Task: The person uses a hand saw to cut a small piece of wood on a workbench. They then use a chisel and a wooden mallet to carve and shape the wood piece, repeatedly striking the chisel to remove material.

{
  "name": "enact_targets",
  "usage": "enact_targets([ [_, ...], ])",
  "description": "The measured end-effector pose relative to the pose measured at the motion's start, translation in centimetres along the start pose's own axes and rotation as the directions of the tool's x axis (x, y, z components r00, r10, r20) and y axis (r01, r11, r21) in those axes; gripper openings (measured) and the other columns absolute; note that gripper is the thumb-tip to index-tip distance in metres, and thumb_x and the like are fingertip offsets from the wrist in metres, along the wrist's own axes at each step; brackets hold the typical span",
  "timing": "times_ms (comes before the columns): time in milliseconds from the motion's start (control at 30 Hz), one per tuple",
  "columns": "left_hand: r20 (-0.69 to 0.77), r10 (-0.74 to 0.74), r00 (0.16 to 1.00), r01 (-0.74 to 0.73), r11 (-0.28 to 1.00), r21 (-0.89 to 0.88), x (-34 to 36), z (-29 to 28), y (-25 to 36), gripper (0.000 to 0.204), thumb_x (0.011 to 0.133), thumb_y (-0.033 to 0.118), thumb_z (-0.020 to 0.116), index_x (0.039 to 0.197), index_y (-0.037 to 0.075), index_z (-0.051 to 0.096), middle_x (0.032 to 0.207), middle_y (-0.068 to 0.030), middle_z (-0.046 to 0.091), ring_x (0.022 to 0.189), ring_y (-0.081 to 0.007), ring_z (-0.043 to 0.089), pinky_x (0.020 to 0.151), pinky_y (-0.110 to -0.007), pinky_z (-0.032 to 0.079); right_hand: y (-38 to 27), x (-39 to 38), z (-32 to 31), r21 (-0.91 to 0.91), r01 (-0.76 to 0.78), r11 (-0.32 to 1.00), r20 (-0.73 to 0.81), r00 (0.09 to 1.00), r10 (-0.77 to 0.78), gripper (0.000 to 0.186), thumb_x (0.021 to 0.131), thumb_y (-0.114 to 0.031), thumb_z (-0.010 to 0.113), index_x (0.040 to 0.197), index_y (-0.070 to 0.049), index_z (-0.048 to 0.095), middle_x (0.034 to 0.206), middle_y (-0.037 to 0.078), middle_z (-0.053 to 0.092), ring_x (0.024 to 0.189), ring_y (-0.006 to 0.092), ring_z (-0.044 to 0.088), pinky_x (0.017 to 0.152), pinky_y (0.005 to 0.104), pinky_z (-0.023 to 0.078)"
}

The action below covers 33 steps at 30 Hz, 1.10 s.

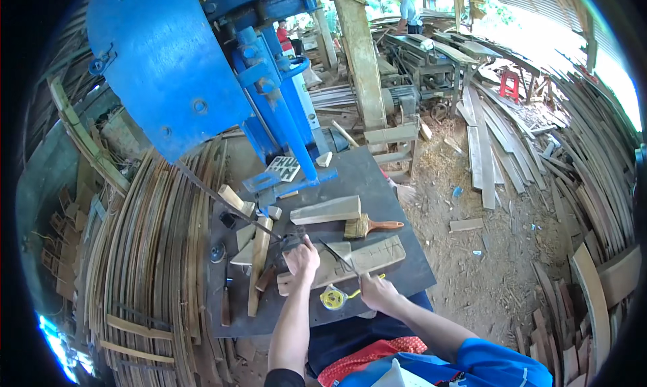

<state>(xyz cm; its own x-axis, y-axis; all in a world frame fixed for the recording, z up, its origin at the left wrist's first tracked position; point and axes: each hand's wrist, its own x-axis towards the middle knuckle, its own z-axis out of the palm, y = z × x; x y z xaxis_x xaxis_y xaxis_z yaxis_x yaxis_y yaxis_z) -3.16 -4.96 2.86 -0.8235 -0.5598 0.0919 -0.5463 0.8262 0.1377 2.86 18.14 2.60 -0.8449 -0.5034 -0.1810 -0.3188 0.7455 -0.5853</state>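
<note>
The left hand [301, 259] lay closed over the near end of a pale wooden board [350, 262] on the dark table [377, 178], fingers curled down on the wood just beside the thin band-saw blade [222, 200] that slanted across the table. The right hand [377, 291] hung over the board's near edge, fingers pinched narrow around a slim dark tool [339, 255] whose tip rested on the board; what kind of tool it was could not be told. A yellow tape measure [332, 297] sat at the table's near edge between the two hands. Beyond the board lay a wedge-shaped block [327, 210] and a paintbrush [371, 226] with an orange handle, and to the left stood a clutter of offcuts [255, 252] and narrow sticks — crowding the space beside the left hand. The blue saw frame [168, 63] rose over the far side of the table and hid what lay behind it. Bent wooden strips [155, 252] were heaped on the left, planks [485, 144] on the sawdust-covered ground to the right. Two people [404, 10] stood far off — small and blurred. The picture's rim was dark and warped.
</note>
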Motion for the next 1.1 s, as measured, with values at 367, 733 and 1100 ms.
enact_targets([
  [367, 0.065, 0.044, 0.997, -0.046, 0.998, 0.031, 0.2, 0.5, -0.5, 0.069, 0.104, 0.044, 0.02, 0.095, 0.002, 0.073, 0.099, -0.0216, 0.071, 0.101, -0.0325, 0.068, 0.102, -0.047, 0.04, -2.1, -0.9, -1.1, -0.014, -0.005, 1.0, 0.032, 0.999, 0.006, 0.024, 0.09, -0.011, 0.049, 0.105, 0.008, 0.053, 0.085, 0.027, 0.068, 0.079, 0.0404, 0.07, 0.068, 0.0486, 0.057],
  [733, 0.025, 0.057, 0.998, -0.06, 0.991, 0.119, 0.0, 0.9, 0.6, 0.065, 0.103, 0.039, 0.026, 0.079, 0.004, 0.075, 0.084, -0.0182, 0.073, 0.088, -0.0311, 0.071, 0.095, -0.043, 0.04, -2.0, 0.3, -0.4, 0.0, 0.017, 1.0, 0.002, 1.0, -0.017, 0.021, 0.089, -0.009, 0.046, 0.098, 0.009, 0.053, 0.084, 0.028, 0.068, 0.078, 0.0402, 0.07, 0.067, 0.0485, 0.057],
  [1100, 0.024, -0.028, 0.999, 0.026, 0.997, 0.066, 1.4, 1.0, -0.2, 0.067, 0.104, 0.038, 0.021, 0.085, 0.003, 0.075, 0.092, -0.018, 0.073, 0.093, -0.0289, 0.07, 0.1, -0.045, 0.037, -0.6, -2.4, -1.9, -0.02, 0.042, 0.999, -0.001, 0.999, -0.042, 0.021, 0.086, -0.009, 0.051, 0.097, 0.009, 0.053, 0.083, 0.026, 0.067, 0.076, 0.0415, 0.07, 0.066, 0.0488, 0.057],
])
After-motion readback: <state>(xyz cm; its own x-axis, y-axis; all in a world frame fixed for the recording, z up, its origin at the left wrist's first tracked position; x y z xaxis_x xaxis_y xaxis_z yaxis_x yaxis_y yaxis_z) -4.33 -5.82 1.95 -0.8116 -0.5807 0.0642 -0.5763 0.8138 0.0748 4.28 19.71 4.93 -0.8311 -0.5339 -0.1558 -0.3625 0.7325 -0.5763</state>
